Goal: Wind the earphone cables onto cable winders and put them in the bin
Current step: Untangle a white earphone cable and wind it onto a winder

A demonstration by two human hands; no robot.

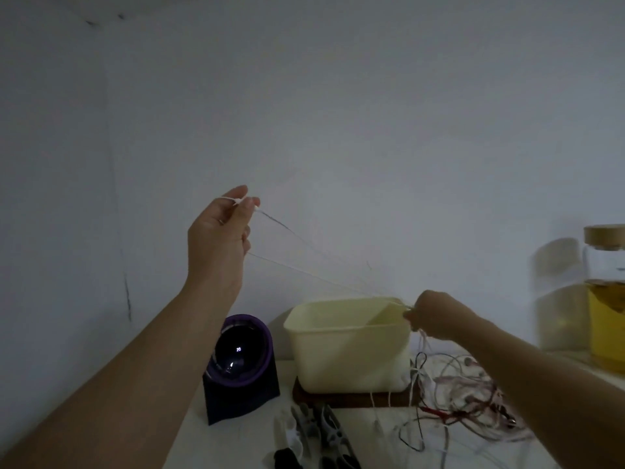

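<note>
The white earphone cable [304,270] is stretched in the air as a few thin strands, running from high at the left down to the near right corner of the bin [348,350]. The left hand [220,238] is raised in front of the wall [338,113], with thumb and forefinger closed on a small white piece of the cable, probably a plug or an earbud. The right hand [436,316] is just beside the bin's rim, its fingers [413,313] curled and pinching the lower end of the strands. Loose ends hang from it down towards the desk [236,445].

The cable looks very light, limp and thin. I judge it will kink, slip through a slack pinch and snag on its neighbours. The best places to hold are the firm ends, the plug or the buds, with the run kept lightly taut, as it is here, while it is wound.

Below the right forearm, a tangle of cables [473,401] in white, red and black lies on the desk, touching the bin's side. What appear to be cable winders [324,431], flat pieces in dark and pale, lie in front of the bin. None is in either hand. The bin sits on a wooden board [338,400]. To its left stands a dark purple gadget [240,360] with a glossy dome, and a jar [605,299] of yellow liquid is at the far right.
</note>
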